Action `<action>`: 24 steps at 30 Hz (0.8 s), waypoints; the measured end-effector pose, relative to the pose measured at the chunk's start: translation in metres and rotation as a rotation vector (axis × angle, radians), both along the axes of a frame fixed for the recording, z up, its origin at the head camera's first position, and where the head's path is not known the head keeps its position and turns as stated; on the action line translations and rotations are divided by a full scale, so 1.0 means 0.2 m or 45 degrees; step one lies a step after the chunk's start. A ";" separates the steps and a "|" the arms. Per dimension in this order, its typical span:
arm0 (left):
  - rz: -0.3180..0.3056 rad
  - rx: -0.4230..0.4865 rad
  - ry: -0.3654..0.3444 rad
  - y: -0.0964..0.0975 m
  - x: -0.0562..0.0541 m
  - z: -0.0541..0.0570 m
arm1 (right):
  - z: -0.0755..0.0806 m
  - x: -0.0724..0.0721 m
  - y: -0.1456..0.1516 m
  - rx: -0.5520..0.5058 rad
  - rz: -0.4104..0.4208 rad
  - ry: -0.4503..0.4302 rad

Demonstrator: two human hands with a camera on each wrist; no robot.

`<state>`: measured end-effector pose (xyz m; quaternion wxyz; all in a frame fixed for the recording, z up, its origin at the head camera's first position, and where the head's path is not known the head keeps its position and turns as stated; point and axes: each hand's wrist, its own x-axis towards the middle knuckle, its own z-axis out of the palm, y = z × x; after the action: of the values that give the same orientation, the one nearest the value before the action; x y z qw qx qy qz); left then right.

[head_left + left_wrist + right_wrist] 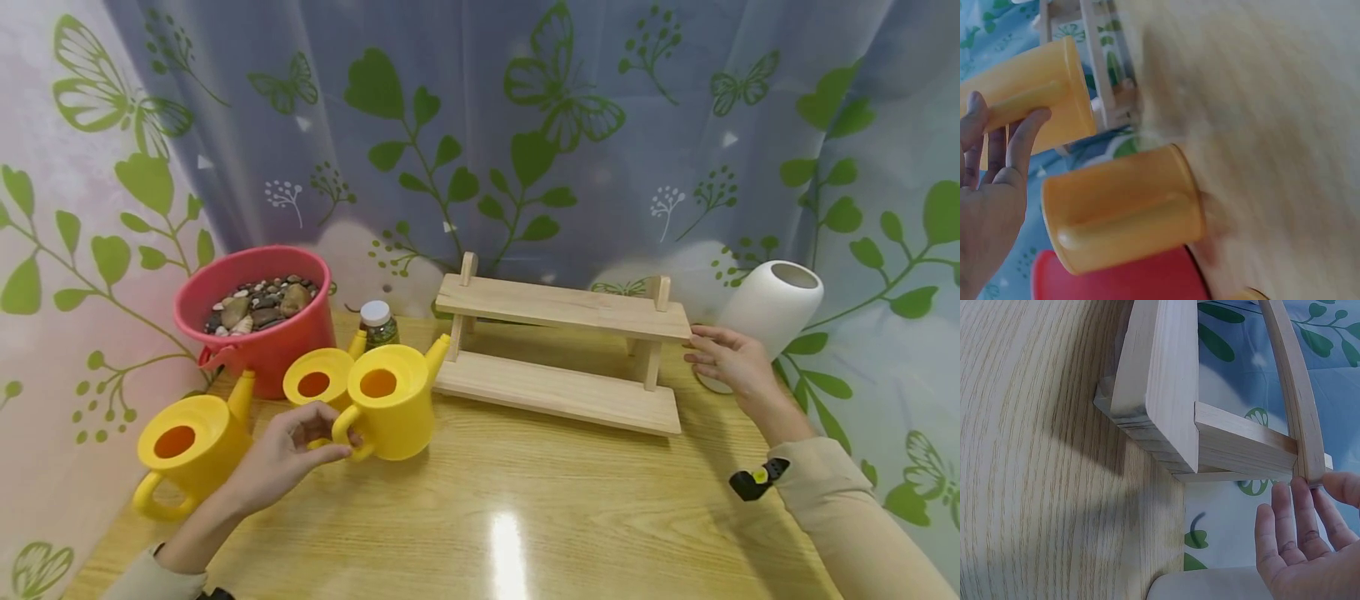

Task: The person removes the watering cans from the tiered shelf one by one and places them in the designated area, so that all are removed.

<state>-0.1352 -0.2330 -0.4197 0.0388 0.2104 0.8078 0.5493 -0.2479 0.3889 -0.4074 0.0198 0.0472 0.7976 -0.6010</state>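
Note:
My left hand point(288, 454) grips the handle of a yellow watering can point(401, 421), which appears raised off the table; its spout points toward the shelf. A second yellow watering can point(300, 367) stands partly hidden behind it, and a third point(202, 458) is left of my wrist. The left wrist view has the held watering can point(1035, 94) at upper left, with fingers and thumb around its handle. At the right end of a two-tier wooden shelf point(555, 387), my right hand point(731, 362) touches the upper board point(1307, 434) with nearly straight fingertips.
A red bucket point(288, 350) of pebbles and shells stands at the back left. Beside it is a white-capped jar point(378, 325). A white vase point(772, 308) leans behind my right hand. A patterned curtain point(480, 125) hangs along the wooden table's point(570, 517) back edge.

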 end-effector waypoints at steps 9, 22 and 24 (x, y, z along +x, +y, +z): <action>-0.100 0.020 -0.054 -0.11 0.04 -0.09 | 0.01 0.01 -0.01 0.036 -0.008 -0.004; -0.205 0.024 -0.185 -0.14 0.04 -0.18 | 0.00 0.01 -0.01 0.017 -0.022 -0.015; -0.203 0.015 -0.191 -0.14 0.04 -0.19 | 0.01 0.01 -0.01 0.000 -0.023 -0.014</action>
<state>-0.1272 -0.2617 -0.4573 0.1414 0.2325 0.7800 0.5635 -0.2467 0.3870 -0.4063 0.0190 0.0577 0.7970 -0.6009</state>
